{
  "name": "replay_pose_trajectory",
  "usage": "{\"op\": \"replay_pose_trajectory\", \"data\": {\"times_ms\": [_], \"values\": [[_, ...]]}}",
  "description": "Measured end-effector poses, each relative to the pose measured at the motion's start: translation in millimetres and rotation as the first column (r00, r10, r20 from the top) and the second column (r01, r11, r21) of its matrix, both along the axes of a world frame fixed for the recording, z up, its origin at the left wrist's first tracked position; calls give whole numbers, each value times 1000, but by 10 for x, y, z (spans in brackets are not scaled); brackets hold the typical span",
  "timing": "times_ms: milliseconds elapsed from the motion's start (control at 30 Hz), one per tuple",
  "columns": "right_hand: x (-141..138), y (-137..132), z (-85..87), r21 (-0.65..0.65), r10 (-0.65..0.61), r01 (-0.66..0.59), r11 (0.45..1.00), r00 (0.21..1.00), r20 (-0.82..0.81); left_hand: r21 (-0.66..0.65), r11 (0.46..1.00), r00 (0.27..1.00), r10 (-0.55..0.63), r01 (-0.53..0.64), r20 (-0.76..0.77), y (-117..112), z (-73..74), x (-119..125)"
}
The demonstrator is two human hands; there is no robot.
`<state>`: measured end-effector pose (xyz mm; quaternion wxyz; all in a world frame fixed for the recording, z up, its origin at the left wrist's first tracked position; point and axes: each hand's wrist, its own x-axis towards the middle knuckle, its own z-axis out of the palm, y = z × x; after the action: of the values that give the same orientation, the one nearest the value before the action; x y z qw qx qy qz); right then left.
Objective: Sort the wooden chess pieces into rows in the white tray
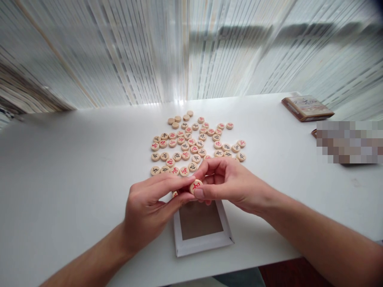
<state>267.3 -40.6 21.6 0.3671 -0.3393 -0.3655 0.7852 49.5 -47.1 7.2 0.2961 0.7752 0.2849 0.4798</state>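
Observation:
A round wooden Chinese chess piece with a red character is pinched between my two hands, its face turned up toward me. My right hand grips its right side with thumb and fingers. From the left, my left hand touches its edge with fingertips and thumb. Just below lies a white shallow box with a brown inner panel, its far part covered by my hands. Another red-marked piece shows partly under my left fingers. Beyond my hands, several chess pieces with red or black characters lie spread on the table.
The white table reaches back to striped curtains. A few pieces with blank faces up lie at the far side of the spread. At the right are a flat brown box and a second, pixelated item.

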Motion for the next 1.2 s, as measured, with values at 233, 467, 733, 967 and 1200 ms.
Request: {"op": "replay_pose_trajectory", "data": {"times_ms": [233,467,733,967,1200], "values": [[-14,-26,33,30,13,-17,999,993,121,14,1000,1000,6,-6,-12,-1,11,-2],[-35,-59,31,86,-44,32,996,990,137,-18,999,999,32,-32,-28,-6,12,12],[-46,-33,34,13,-33,32,999,994,100,-40,999,1000,16,-17,-17,-20,-18,15],[-35,-51,33,110,-26,12,994,991,133,-25,1000,1000,8,-9,-17,-21,49,39],[-13,-32,61,108,24,-36,994,994,103,-91,996,1000,17,-16,4,-30,11,21]]}}
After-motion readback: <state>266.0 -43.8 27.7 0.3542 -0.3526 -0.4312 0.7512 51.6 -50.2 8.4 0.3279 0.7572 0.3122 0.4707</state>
